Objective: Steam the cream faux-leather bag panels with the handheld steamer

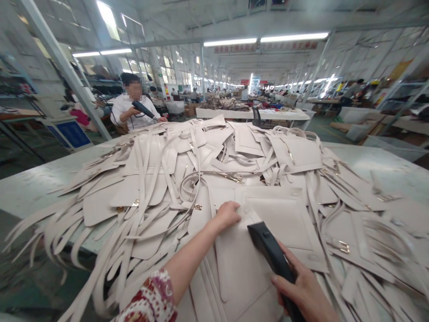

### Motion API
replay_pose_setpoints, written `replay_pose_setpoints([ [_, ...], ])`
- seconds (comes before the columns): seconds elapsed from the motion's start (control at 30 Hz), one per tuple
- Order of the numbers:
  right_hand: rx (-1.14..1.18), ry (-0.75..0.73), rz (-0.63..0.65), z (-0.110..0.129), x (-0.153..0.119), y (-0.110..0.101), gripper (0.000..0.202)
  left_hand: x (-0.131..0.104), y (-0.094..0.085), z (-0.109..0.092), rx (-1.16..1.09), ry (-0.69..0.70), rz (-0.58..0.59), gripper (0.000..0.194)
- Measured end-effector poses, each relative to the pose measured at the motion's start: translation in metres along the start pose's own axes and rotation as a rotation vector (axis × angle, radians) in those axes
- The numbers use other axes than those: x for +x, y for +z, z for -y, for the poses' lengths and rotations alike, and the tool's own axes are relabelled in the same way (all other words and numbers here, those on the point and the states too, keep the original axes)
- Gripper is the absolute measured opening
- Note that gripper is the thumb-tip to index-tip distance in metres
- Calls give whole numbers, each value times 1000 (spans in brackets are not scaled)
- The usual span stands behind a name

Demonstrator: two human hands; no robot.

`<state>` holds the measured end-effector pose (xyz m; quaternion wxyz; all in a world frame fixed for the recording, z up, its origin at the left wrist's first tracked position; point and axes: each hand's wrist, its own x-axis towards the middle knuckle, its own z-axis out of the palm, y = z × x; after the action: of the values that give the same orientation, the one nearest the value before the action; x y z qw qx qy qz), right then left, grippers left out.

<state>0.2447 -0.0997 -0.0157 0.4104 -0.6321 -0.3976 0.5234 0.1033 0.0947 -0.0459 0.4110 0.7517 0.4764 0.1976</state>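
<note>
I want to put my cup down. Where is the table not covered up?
Bare table shows on the left, between the cream pieces pile and the table edge, and far right behind the pile. The middle is crowded: straps and panels overlap everywhere. The left hand presses a panel; the right hand holds a black tool.

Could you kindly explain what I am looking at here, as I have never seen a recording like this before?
The single picture comes from a camera worn on a person's head, looking down at their own hands. The left hand presses on a cream panel atop a pile of cream cut pieces and straps covering a pale green table. The right hand grips a black handheld tool, its tip at the panel. Across the table, a co-worker holds a similar tool.
</note>
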Motion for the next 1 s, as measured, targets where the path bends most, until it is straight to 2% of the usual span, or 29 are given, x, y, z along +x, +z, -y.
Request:
replay_pose_setpoints([
  [0.13,32,-1,104,0,16,1,76,-5,-7,9,-249,-85,173,19],
  [0.3,175,-23,188,3,29,1,77,-26,-11,12,-565,-106,275,37],
  [0.47,167,-76,157,21,38,4,72,-44,-2,7,-721,-74,277,47],
  [0.6,168,-137,92,39,48,3,66,-55,2,7,-850,-52,310,64],
  [0.67,171,-163,57,44,45,0,64,-60,0,8,-884,-50,311,71],
  [0.77,158,-162,63,43,25,-2,66,-65,-3,9,-904,-54,291,76],
  [0.9,93,-62,155,32,-1,8,76,-72,-2,7,-933,-34,307,69],
  [1.0,107,-56,148,30,-3,15,75,-76,0,4,-959,-27,323,64],
])
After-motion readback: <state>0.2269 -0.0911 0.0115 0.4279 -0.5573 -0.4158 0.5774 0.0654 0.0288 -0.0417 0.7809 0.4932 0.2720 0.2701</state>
